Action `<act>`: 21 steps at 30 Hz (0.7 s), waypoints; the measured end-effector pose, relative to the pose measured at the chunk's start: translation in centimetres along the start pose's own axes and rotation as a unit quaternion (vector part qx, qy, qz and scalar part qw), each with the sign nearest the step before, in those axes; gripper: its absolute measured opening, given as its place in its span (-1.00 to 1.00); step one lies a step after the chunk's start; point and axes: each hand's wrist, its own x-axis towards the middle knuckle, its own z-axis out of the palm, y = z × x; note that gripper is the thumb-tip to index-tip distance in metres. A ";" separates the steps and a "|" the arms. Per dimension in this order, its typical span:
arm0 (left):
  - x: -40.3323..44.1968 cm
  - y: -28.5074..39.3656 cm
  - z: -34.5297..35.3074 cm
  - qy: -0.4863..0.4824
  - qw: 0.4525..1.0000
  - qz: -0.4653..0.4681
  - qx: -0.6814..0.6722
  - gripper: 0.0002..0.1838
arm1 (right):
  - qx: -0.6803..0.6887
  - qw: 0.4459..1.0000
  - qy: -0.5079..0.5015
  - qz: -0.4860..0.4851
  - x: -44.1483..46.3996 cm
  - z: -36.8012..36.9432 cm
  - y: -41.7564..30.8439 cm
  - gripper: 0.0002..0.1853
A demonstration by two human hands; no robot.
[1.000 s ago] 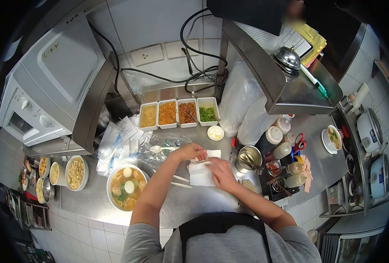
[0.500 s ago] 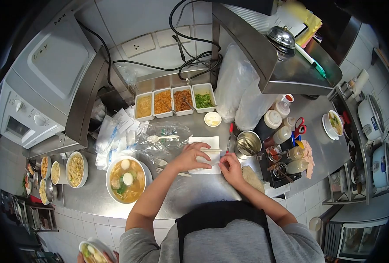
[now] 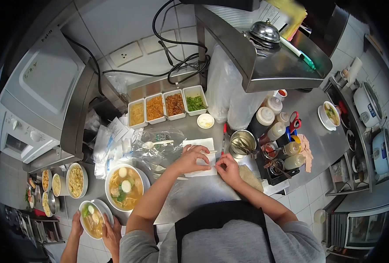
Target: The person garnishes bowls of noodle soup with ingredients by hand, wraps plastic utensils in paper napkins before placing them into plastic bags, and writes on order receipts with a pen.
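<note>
A white paper napkin (image 3: 202,144) lies on the steel counter with thin pale sticks (image 3: 212,152) across it. My left hand (image 3: 190,160) arches over the napkin, its fingertips resting by the sticks and its thumb apart from the fingers. Part of the sticks is hidden under those fingers. At the napkin's right edge, my right hand (image 3: 228,170) is closed in a pinch on the paper. A red marker (image 3: 223,136) lies just beyond it. Left of my left hand are white plastic forks (image 3: 160,168) and a white spoon (image 3: 151,144) on clear plastic bags.
A large noodle soup bowl (image 3: 124,188) stands at left. Below it, another person's hands (image 3: 111,234) hold a second soup bowl (image 3: 90,217). Topping trays (image 3: 174,105) line the back. A metal pot (image 3: 243,143) and sauce bottles (image 3: 275,132) stand right, under an overhanging steel shelf (image 3: 286,81).
The other person's hands have brought the second soup bowl up to the counter's edge at lower left. My hands stay at the napkin, nearly unchanged. The view has shifted slightly.
</note>
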 end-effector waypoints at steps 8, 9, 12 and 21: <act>0.7 -1.0 -0.3 -0.009 1.000 -0.003 -0.004 -0.86 | -0.001 1.000 -0.002 -0.022 0.2 0.1 0.3 -0.87; 0.7 -1.0 -0.5 -0.011 1.000 -0.006 -0.008 -0.86 | 0.000 1.000 -0.004 -0.025 0.2 0.1 0.4 -0.87; 0.8 -1.4 -0.5 -0.011 1.000 -0.003 -0.008 -0.86 | -0.001 1.000 -0.009 -0.021 0.1 0.1 0.5 -0.89; 3.7 -1.3 -3.3 -0.050 0.997 0.013 0.058 -0.84 | -0.094 0.978 -0.067 -0.173 2.8 -1.3 -1.3 -0.73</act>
